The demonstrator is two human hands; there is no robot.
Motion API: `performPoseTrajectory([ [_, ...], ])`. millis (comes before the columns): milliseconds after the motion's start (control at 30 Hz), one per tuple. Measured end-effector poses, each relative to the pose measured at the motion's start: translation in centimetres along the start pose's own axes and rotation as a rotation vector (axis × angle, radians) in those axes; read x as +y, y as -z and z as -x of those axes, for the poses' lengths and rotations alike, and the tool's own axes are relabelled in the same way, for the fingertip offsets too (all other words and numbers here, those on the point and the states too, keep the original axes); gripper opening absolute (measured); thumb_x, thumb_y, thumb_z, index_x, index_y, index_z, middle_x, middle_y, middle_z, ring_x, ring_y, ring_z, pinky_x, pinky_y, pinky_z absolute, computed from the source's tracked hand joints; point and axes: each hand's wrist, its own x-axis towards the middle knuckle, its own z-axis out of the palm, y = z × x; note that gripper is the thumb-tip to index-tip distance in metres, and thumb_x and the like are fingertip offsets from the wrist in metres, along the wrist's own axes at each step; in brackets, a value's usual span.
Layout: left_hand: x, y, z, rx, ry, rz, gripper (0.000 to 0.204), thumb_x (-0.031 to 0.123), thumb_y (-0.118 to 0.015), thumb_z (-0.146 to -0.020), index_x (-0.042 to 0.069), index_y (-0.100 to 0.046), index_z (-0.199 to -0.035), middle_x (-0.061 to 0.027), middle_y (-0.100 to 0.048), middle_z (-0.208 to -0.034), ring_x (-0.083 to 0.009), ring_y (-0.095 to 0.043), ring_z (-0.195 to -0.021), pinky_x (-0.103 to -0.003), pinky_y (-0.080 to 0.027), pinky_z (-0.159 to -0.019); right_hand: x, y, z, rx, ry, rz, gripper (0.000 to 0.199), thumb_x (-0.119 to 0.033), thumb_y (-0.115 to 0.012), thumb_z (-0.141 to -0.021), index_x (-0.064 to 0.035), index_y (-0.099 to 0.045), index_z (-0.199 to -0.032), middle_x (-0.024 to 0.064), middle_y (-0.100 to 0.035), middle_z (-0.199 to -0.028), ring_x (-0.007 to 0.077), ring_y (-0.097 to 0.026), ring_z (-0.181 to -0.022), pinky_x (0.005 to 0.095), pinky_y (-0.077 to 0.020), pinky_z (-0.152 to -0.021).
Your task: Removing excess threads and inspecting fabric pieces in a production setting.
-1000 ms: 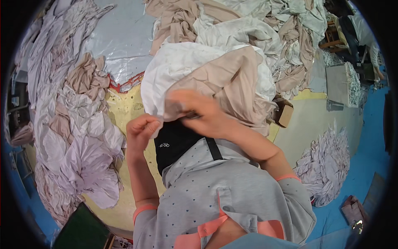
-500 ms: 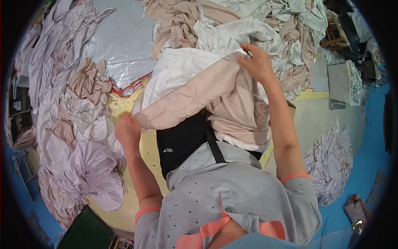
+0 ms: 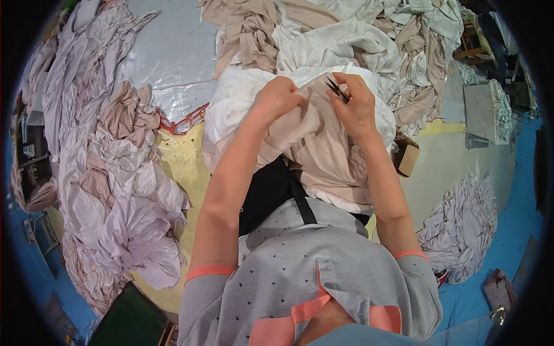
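Across my lap lies a beige-pink cloth (image 3: 317,130), joined or layered with white cloth (image 3: 231,101). My left hand (image 3: 276,99) is closed, fingers pinching the upper edge of the beige-pink cloth. A short way to the right, my right hand (image 3: 359,108) holds small black thread snips (image 3: 337,91), their points directed up and left. The snips' blades are near the same cloth edge. Whether the right fingertips also grip the cloth is hard to make out. Beneath the cloth, part of a black apron (image 3: 268,187) shows.
Heaped beige and white fabric (image 3: 329,43) lies just beyond my hands. On the left runs a long pile of pale lilac and pink cloth (image 3: 127,225). To the right are a small wooden block (image 3: 407,157) and another lilac fabric heap (image 3: 461,230). Grey sheeting (image 3: 167,49) covers the far surface.
My left hand has moved up and right along the cloth edge, close to the right hand. The stretched edge has slackened and bunched. The snips now show plainly in my right hand.
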Motion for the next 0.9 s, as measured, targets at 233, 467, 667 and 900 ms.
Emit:
performPoseTrajectory([
  [233, -1.4, 0.6, 1.3, -0.192, 0.080, 0.762, 0.016, -0.001, -0.067, -0.073, -0.002, -0.068, -0.089, -0.0004, -0.063, -0.078, -0.0079, -0.055, -0.069, -0.022, -0.043, -0.061, -1.5, -2.5, 0.0, -0.138, -0.023, -0.253, 0.021, -0.003, -0.068, -0.076, 0.0002, -0.066, -0.096, 0.0095, -0.061, -0.080, 0.0176, -0.059, -0.069, 0.0281, -0.0474, -0.064],
  [467, -1.3, 1.0, 2.8, -0.244, 0.133, 0.965, 0.023, -0.001, -0.068, -0.074, -0.003, -0.069, -0.097, 0.0004, -0.063, -0.080, -0.0061, -0.052, -0.068, -0.020, -0.042, -0.061, -0.2, -4.6, 0.2, -0.146, -0.040, -0.218, 0.017, -0.006, -0.070, -0.074, 0.0002, -0.067, -0.090, 0.0110, -0.062, -0.078, 0.0205, -0.060, -0.069, 0.0305, -0.0466, -0.062],
  [667, -1.7, 0.7, 2.7, -0.238, 0.039, 0.853, 0.026, -0.001, -0.067, -0.074, -0.004, -0.069, -0.099, 0.0007, -0.063, -0.080, -0.0063, -0.052, -0.069, -0.020, -0.042, -0.061, -0.3, -4.9, 0.3, -0.107, 0.053, -0.181, 0.012, -0.006, -0.070, -0.074, 0.0010, -0.065, -0.083, 0.0111, -0.061, -0.072, 0.0229, -0.058, -0.062, 0.0323, -0.0451, -0.058],
  [900, -2.2, 0.6, 2.4, -0.230, 0.126, 0.902, 0.024, 0.004, -0.069, -0.074, -0.001, -0.070, -0.097, 0.0026, -0.059, -0.071, -0.0041, -0.045, -0.052, -0.022, -0.032, -0.042, -0.1, -4.6, 0.4, -0.056, -0.020, -0.227, 0.007, -0.005, -0.066, -0.078, 0.0016, -0.063, -0.078, 0.0075, -0.058, -0.063, 0.0140, -0.055, -0.056, 0.0287, -0.0416, -0.051],
])
